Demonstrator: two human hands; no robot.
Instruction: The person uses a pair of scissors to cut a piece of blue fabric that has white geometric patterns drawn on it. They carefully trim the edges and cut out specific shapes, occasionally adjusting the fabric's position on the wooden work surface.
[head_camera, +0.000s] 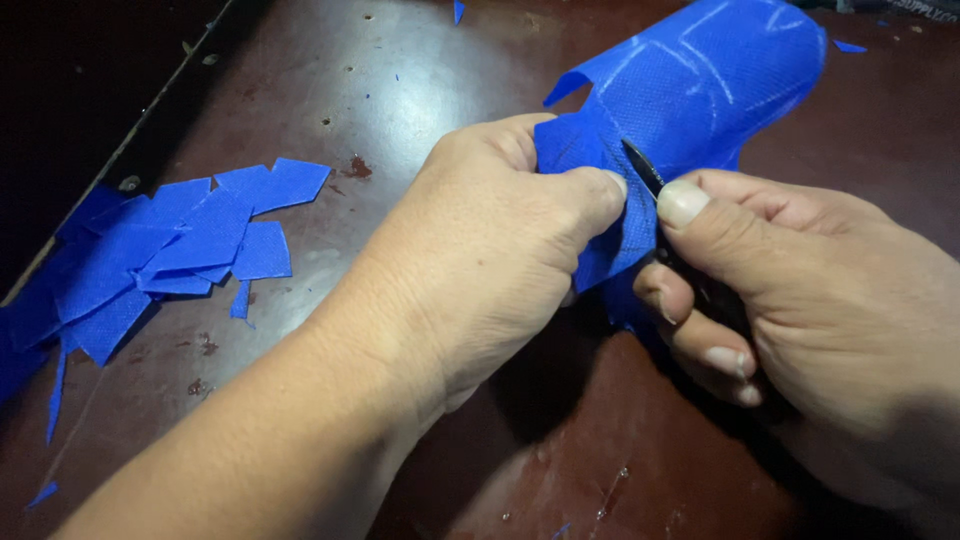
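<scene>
At the near edge of the blue fabric sheet (690, 90), left hand (500, 250) pinches it taut, right hand (800, 290) grips black scissors (645, 172): judged best to keep tension, blade following the chalk line, cut pieces (170, 250) well left of the fabric.

The blue fabric (700, 80) is a matt, woven-looking cloth with a fine grid texture and pale chalk-like lines across it, and the cut pieces (170, 250) lying to the side look like the same stuff. The scissors (640, 165) have dark metal blades (only a sliver shows). The surface (400, 90) is dark reddish-brown, smooth and glossy, scuffed and pitted in places.
</scene>
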